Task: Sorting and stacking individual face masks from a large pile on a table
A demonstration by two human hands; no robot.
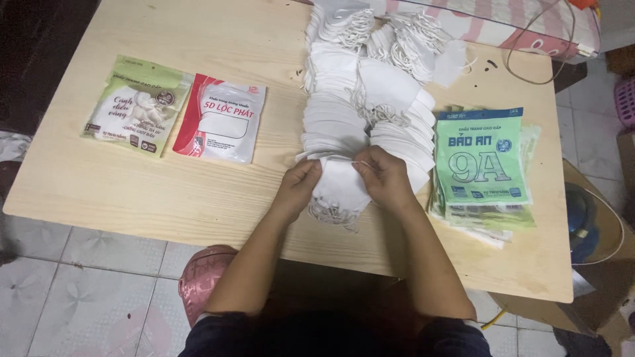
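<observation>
Head view, looking down on a pale wooden counter, read from left to right. At far left lies a flat green packet with a pictured front; just beside it, touching or nearly so, lies a red-and-white packet with a clear window. Both lie flat and closed; whether they are filled cannot be told.

At centre, a long heap of loose white face masks runs from the far edge toward the person, the ear loops tangled at the far end. The left hand and right hand meet at the near end of this heap. Each grip is clenched on a small stack of masks, one hand pinching each side, with ear loops hanging below toward the counter's near edge. The right fingers appear to hold a thin loop as well, though this is too small to confirm.

At right, just beside the heap, sits a pile of green-and-blue packets, fanned unevenly; these look flat, so probably empty.

Judged from this layout, the work is at an early stage: only two packets lie apart at left, while the large heap of loose masks and the pile of packets remain to be dealt with.
</observation>
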